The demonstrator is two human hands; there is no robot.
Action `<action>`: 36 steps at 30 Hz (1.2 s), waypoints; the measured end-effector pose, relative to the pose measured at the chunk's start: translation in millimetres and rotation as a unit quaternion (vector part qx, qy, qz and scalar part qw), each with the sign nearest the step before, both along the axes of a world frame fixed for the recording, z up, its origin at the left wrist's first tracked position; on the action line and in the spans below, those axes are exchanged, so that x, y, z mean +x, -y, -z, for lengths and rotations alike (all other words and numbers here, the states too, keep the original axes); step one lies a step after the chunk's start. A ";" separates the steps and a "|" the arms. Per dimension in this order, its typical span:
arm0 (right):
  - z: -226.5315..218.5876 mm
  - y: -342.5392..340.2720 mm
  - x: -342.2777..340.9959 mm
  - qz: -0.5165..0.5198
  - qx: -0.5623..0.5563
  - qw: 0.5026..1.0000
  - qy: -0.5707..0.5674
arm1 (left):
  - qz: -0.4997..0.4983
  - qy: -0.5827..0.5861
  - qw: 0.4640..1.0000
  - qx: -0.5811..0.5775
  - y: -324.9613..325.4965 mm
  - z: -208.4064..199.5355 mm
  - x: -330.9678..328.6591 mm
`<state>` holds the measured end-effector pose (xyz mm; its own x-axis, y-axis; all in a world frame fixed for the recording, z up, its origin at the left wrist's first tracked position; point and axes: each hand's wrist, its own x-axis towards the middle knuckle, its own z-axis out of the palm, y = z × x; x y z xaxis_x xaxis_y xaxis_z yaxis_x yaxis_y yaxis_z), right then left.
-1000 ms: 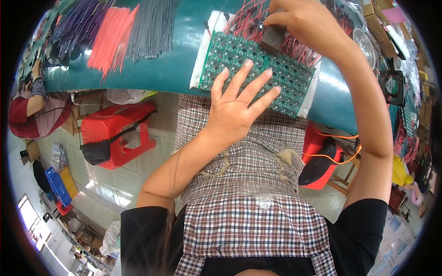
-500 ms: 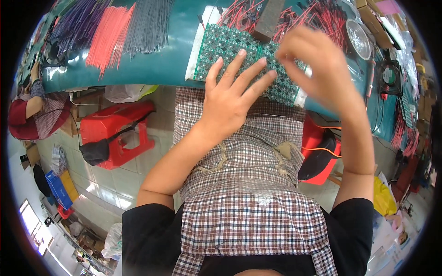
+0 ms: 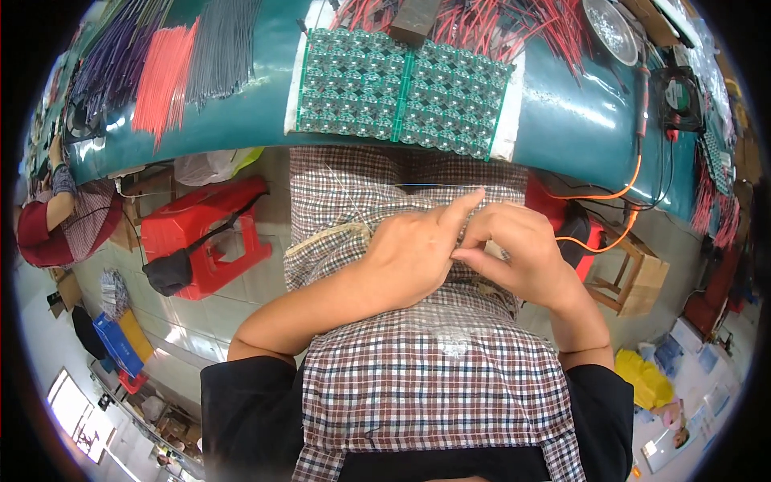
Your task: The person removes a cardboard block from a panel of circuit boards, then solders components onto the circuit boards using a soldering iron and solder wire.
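My hands meet over my lap, in front of the bench edge. My left hand (image 3: 414,249) is closed, its index finger stretched out to the right and its other fingers mostly hidden. A thin shiny strand (image 3: 347,198), perhaps solder wire, runs over the apron to this hand, and a fine line passes near the index fingertip. My right hand (image 3: 522,245) touches the left with bent fingers and thumb drawn together; what they pinch is hidden. Beyond them, on the bench, two joined panels of small green circuit boards (image 3: 353,84) lie on a white board (image 3: 506,132).
A dark metal block (image 3: 414,22) sits at the panels' far edge by red and black wires (image 3: 482,28). Bundles of red (image 3: 165,84) and grey wires (image 3: 221,52) lie left. A clear bowl (image 3: 610,32), a corded iron (image 3: 642,100) and a small fan (image 3: 679,96) are right.
Both hands have come off the circuit panels and down toward my lap, where they now touch. The left fingers, spread before, are mostly folded. My view has shifted a little.
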<state>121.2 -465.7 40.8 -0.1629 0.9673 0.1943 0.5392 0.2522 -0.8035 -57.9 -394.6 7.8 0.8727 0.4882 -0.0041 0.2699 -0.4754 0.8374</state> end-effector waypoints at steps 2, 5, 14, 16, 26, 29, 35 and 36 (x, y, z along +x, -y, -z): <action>0.4 6.4 6.6 -0.001 -0.015 1.000 -0.011 | 0.025 -0.050 0.996 -0.063 -3.8 -15.3 1.8; -1.5 14.2 24.4 0.103 -0.057 0.989 -0.089 | 0.060 -0.115 0.977 -0.170 -18.2 -33.6 2.3; -7.6 -5.4 189.3 0.369 0.163 0.842 0.359 | -0.102 -0.104 0.978 -0.149 -26.9 -38.5 -24.1; -1.1 -2.8 246.3 0.305 0.121 0.779 0.534 | -0.119 -0.118 0.975 -0.146 -29.7 -37.3 -26.3; 28.2 -38.5 304.9 0.181 0.151 0.821 0.520 | -0.146 0.013 0.970 0.194 -37.8 -23.5 -21.1; 5.7 -20.6 261.1 0.280 0.262 0.827 0.412 | -0.222 0.023 0.970 0.094 -33.4 -22.3 -15.7; -18.8 19.3 118.0 0.268 0.363 0.871 0.196 | -0.231 0.037 0.968 0.092 -40.4 -18.9 -6.5; -4.0 10.5 85.6 0.282 0.374 0.880 0.076 | -0.243 0.037 0.963 0.114 -38.7 -15.4 -10.2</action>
<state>206.8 -476.2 44.8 0.2224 0.5135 0.8288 0.8353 0.3380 -0.4335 -68.1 -355.9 23.2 0.5347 0.8199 0.2043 0.4504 -0.4812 0.7521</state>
